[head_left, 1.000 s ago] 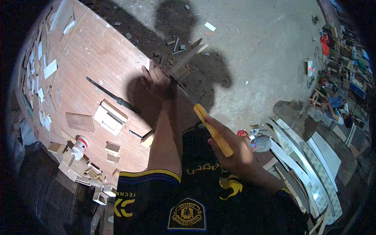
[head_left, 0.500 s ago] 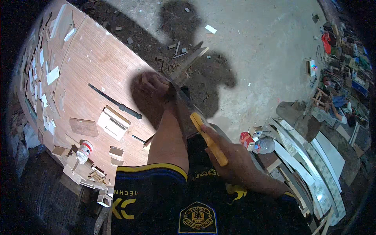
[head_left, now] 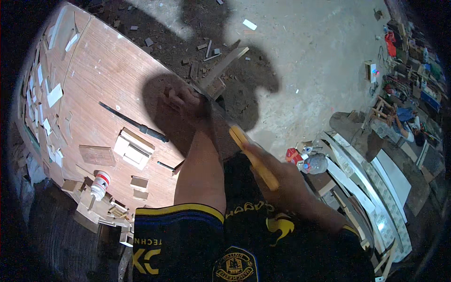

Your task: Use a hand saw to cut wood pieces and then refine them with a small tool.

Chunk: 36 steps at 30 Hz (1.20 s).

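My right hand [head_left: 284,176] grips the yellow handle [head_left: 253,157] of a handsaw. The thin saw blade [head_left: 221,112] runs up and left toward the table's edge, beside my left hand. My left hand [head_left: 183,101] lies in deep shadow there, its fingers curled down over a wooden strip. That wooden strip [head_left: 228,66] juts past the edge, over the floor; the end under my hand is hidden. Left of my left hand, a long black rod-like tool [head_left: 134,122] rests on the wooden table [head_left: 108,70]. A small pale wooden piece with raised sides [head_left: 135,148] lies below the tool.
A white bottle with a red band [head_left: 100,184] stands among wooden offcuts at the table's near left. White scraps [head_left: 55,95] lie along the far left. Wood bits litter the floor. Long panels [head_left: 366,192], a clear plastic jug [head_left: 315,164] and another person [head_left: 406,127] are at right.
My right hand and the saw handle have shifted slightly down and right, with motion blur. My left hand keeps its hold by the table edge. The whole view has shifted a little.
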### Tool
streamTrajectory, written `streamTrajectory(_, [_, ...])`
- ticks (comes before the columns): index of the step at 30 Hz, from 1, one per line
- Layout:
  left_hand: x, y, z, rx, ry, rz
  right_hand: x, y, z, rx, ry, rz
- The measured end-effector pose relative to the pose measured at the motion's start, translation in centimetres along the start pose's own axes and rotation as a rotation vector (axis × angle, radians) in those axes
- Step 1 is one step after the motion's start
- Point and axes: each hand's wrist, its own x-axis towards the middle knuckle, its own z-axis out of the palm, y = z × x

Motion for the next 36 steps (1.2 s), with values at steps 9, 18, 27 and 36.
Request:
streamTrajectory(9, [0.0,-0.4,-0.3,0.093,-0.024,0.012,-0.3,-2.2,-0.4,0.045,-0.048,0.082])
streamTrajectory(18, [7.1,2.5,-5.6,0.014,-0.716,-0.544,-1.0,-1.5,-1.6,0.090,-0.015,-0.091])
streamTrajectory(27, [0.1,-1.6,-1.1,0.001,-0.040,-0.030,-1.2,-1.7,-1.5,0.063,-0.044,-0.004])
streamTrajectory(36, [0.4,-1.4,-0.4,0.106,-0.073,0.052,-1.8,0.0,-1.5,0.014,0.054,-0.038])
